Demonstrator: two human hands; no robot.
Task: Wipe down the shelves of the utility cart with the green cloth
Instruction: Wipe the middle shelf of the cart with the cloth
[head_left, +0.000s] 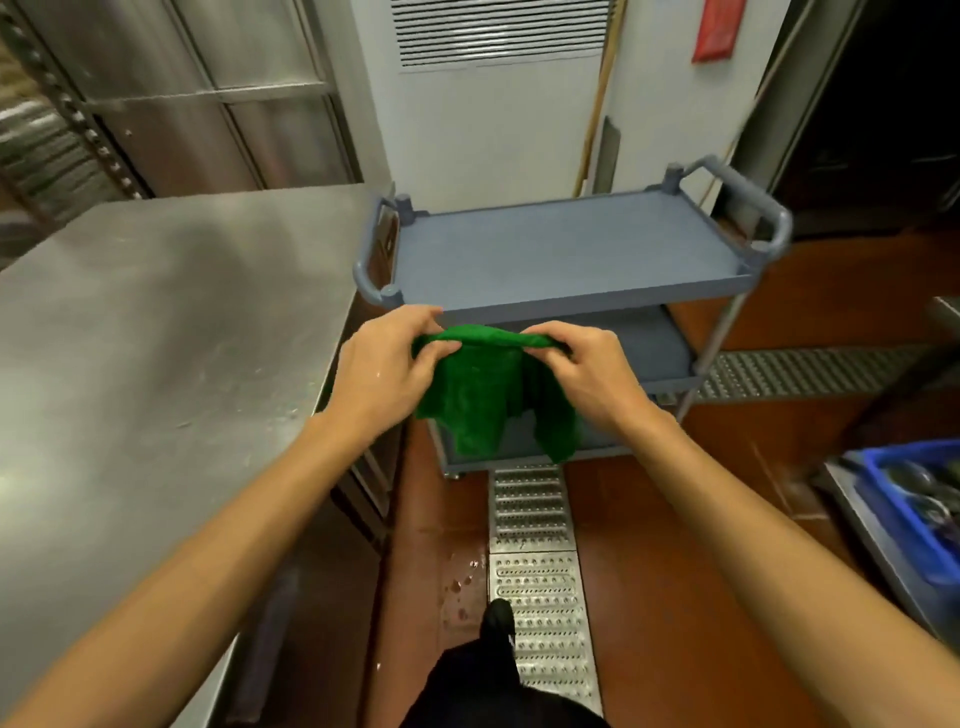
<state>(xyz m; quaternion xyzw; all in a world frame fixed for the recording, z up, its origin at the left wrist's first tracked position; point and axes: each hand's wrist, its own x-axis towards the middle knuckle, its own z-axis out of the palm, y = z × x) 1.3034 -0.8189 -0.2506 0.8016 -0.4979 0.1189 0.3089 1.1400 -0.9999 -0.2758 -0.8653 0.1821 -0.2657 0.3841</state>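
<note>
While standing before the utility cart (571, 291), held the green cloth (478, 395) up in mid-air with both hands, just short of the cart's near edge and apart from its shelves. Pinched the left end of the bunched top edge with the left hand (384, 364), thumb and curled fingers closed on the fabric; gripped the right end the same way with the right hand (587, 369). Let the rest hang in two loose flaps, covering part of the cart's lower half. Saw the top shelf (545, 249) as a shallow blue-grey tray with a raised rim and a loop handle at each end. Had a steel table (156, 312) close on the left. Found, at far right, a blue crate (914, 499) holding dark, blurred items, too indistinct to name. Stood with one black shoe (496, 618) at the edge of a perforated floor grate (540, 571).
</note>
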